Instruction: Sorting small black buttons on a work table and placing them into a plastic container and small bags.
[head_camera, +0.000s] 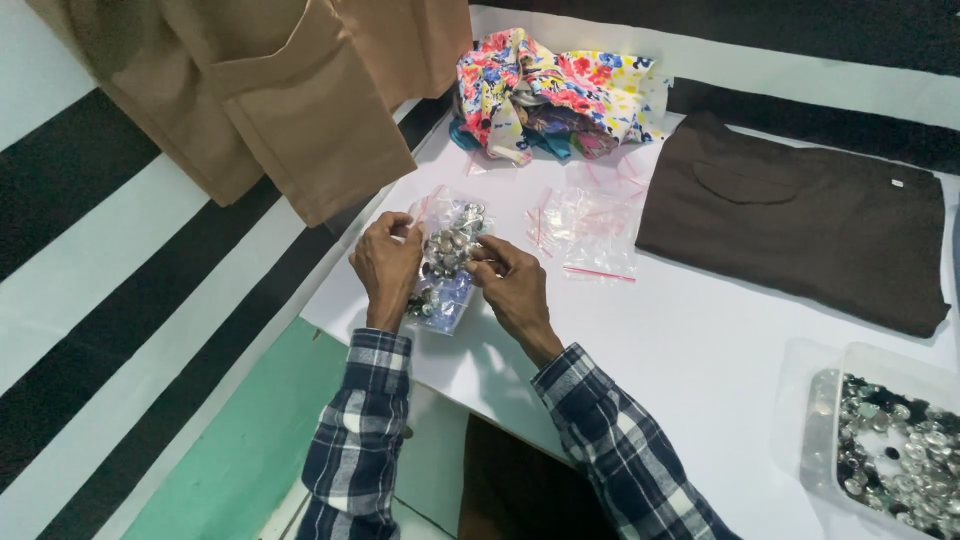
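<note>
A white table (700, 340) is standing against a wall painted in broad black and white stripes, with a patch of green floor showing below its near-left corner. A tan garment (290, 90) is hanging down over the wall at upper left, its hem ending just above the table's edge. At the far end a bundle of flowered cloth (560, 90) is lying crumpled, and to its right a dark brown folded garment (800, 220) is lying flat. Between the bundle and the hands a few empty clear zip bags (590, 230) with red strips are lying loose. At the lower right a clear plastic tub (885, 440) of silvery buttons is being cut off by the frame edge.

Near the table's left edge, the left hand (388, 265) and the right hand (512, 285) are both pinching a small clear bag of metal buttons (448, 262), one on each side, fingers closed on the plastic. The bag's lower part is resting on the table, partly hidden behind the left hand; whether its mouth is sealed is hard to make out. Its long axis is running from the person toward the far edge, mouth end pointing away.
</note>
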